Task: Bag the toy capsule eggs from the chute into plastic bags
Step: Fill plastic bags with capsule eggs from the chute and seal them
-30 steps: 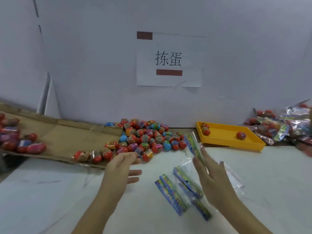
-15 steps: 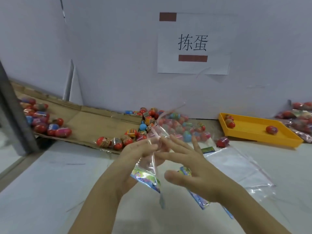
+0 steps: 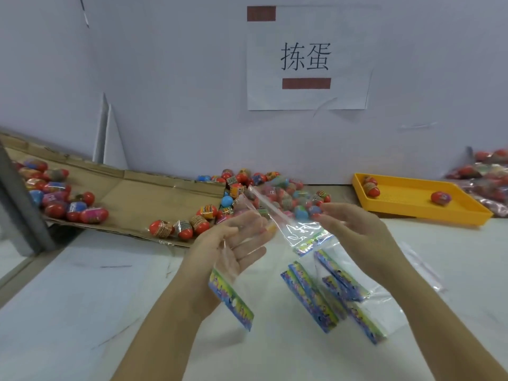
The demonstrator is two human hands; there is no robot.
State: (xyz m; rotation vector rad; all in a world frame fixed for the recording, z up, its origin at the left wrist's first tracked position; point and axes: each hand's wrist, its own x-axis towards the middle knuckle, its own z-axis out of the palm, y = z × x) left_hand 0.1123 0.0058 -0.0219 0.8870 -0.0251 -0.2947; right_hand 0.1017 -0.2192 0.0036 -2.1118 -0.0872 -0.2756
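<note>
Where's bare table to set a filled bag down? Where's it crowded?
Free: white tabletop left of the left hand, below the cardboard chute; also the strip between right hand and yellow tray. Crowded: egg pile at the chute's end, spare bags between the forearms.

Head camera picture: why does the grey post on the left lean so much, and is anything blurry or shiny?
Head view: the grey post likely leans because the wide-angle lens bends things near the edge. The light is soft and even, with faint shadows. The plastic bag shows small white glints and hazes part of the egg pile behind it. The wall sign reads sharp.
</note>
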